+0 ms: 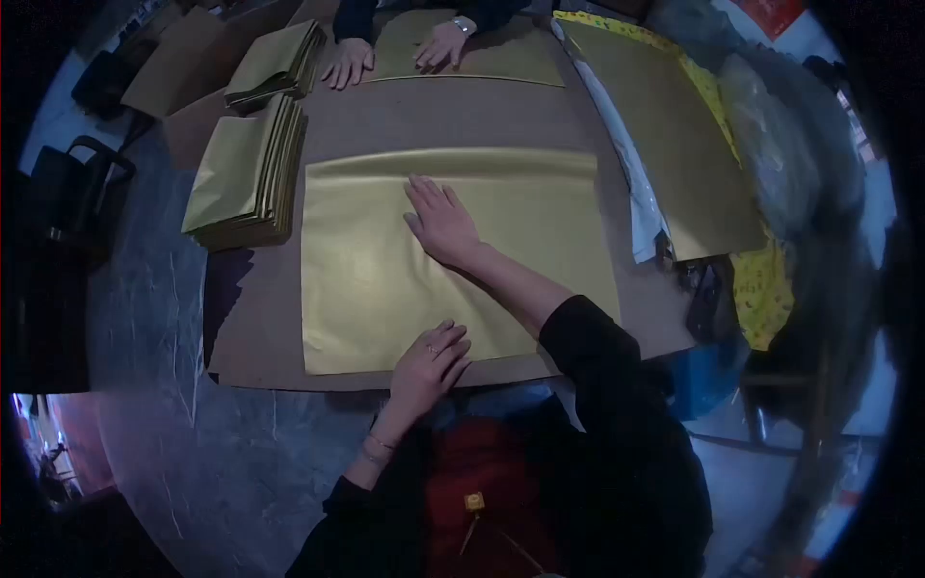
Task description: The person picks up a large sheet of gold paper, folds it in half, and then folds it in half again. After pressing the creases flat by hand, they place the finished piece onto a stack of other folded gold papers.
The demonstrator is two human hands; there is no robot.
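- Nearest us is our red garment (472,453), with a gold-coloured ornament (473,501) hanging over it.
- Our left hand (426,366) rests at the gold sheet's near edge, fingers loosely bent; we cannot tell whether they pinch that edge. We judge it best used as a light anchor there.
- Spread before us, on the brown tabletop (260,332), lies the gold sheet (356,270), with a creased band along its far side.
- Our right hand (446,223) lies palm down near that crease, fingers extended and grasping nothing. To press well, we should keep the palm flat, stroke along the band, and ease out the ripples beside our forearm.
- Left of the sheet stands a stack of folded gold pieces (226,178); on the right lies a large brownish sheet (655,125).
- Farthest, a co-worker's hands (445,45) touch another gold sheet (511,63).
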